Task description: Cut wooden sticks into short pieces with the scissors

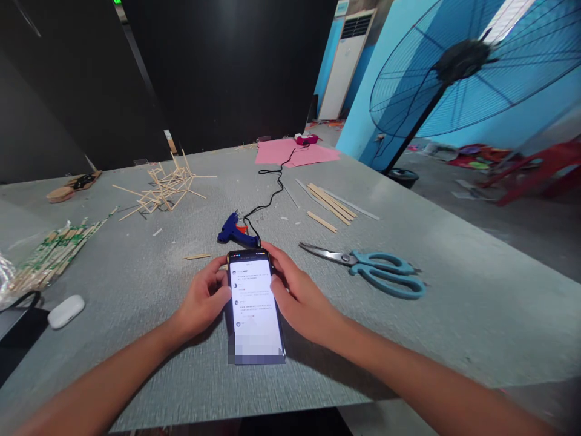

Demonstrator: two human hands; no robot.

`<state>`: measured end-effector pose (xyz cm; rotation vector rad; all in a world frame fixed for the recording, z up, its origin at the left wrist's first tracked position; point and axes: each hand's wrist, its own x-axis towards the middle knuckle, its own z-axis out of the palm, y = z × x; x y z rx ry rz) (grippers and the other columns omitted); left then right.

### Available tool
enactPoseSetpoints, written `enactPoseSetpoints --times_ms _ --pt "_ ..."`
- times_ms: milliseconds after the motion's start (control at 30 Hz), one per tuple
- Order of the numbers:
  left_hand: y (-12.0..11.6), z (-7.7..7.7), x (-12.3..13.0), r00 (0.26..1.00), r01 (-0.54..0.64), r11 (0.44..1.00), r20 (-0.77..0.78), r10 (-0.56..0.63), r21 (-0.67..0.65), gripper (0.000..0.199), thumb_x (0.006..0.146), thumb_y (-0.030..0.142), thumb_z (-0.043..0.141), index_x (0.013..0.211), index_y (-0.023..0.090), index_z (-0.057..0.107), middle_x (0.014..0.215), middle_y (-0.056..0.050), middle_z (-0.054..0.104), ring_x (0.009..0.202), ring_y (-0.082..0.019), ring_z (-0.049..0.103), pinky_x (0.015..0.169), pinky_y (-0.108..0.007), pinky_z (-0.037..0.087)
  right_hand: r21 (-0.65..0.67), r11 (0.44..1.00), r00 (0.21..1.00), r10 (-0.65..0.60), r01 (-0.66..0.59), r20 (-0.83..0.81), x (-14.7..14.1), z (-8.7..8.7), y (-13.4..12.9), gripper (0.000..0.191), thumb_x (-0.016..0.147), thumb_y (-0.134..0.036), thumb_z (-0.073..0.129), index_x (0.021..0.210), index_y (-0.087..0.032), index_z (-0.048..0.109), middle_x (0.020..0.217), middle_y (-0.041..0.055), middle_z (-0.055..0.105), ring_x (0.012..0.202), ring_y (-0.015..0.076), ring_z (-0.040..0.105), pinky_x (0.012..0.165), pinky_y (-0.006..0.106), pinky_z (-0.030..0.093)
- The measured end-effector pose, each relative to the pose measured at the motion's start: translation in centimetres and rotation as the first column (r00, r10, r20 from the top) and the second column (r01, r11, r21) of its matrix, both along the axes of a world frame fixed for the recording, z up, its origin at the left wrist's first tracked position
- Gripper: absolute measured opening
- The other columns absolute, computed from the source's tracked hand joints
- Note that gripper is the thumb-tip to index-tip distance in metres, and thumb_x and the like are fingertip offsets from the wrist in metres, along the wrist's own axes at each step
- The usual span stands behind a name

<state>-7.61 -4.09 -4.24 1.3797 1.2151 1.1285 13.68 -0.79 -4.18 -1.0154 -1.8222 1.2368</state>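
A smartphone [254,303] with a lit white screen of text lines is held between both hands above the table. My left hand [206,297] grips its left edge, thumb against the side. On the opposite edge, my right hand [299,293] is closed round the phone, thumb by the screen. Just beyond the phone lies a blue glue gun [236,231] with an orange trigger and a black cord. To the right of my right hand rest teal-handled scissors [363,266], their blades slightly apart. A few short wooden sticks [196,257] lie beyond my left hand.
The grey table [181,381] carries a tangled stick structure [167,188], flat wooden sticks [331,203], wrapped chopsticks [63,248] and a white earbud case [66,311]. Pink paper [290,152] lies at the back. A large fan [463,63] stands beyond the right edge.
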Motion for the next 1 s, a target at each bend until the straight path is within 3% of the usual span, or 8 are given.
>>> enactPoseSetpoints --times_ms 267,567,1000 --pt "-0.07 0.01 -0.07 1.000 0.001 1.000 0.008 -0.001 0.009 0.053 0.081 0.021 0.065 0.133 0.015 0.060 0.062 0.007 0.048 0.056 -0.011 0.045 0.057 -0.026 0.033 0.072 0.997 1.000 0.010 -0.011 0.013 0.13 -0.13 0.05 0.066 0.098 -0.021 0.044 0.162 -0.021 0.032 0.101 0.0098 0.073 0.096 0.0251 0.069 0.083 0.040 0.055" --pt "-0.15 -0.18 -0.14 0.999 0.013 1.000 0.040 -0.012 -0.008 0.052 0.092 0.041 0.070 0.136 0.015 0.059 0.069 0.002 0.057 0.062 -0.013 0.051 0.060 -0.027 0.036 0.058 0.998 1.000 0.016 -0.016 0.013 0.10 0.08 0.02 0.065 0.098 -0.020 0.043 0.162 -0.020 0.031 0.103 0.0104 0.073 0.097 0.0256 0.069 0.085 0.041 0.056" --pt "-0.24 -0.27 -0.20 1.000 -0.001 1.000 0.023 0.002 -0.024 0.058 0.092 0.045 0.071 0.139 0.014 0.057 0.070 0.001 0.059 0.064 -0.015 0.053 0.062 -0.027 0.037 0.074 0.997 1.000 0.019 -0.019 0.008 0.16 -0.07 0.00 0.064 0.099 -0.020 0.043 0.162 -0.023 0.032 0.097 0.0084 0.073 0.094 0.0251 0.069 0.081 0.040 0.056"
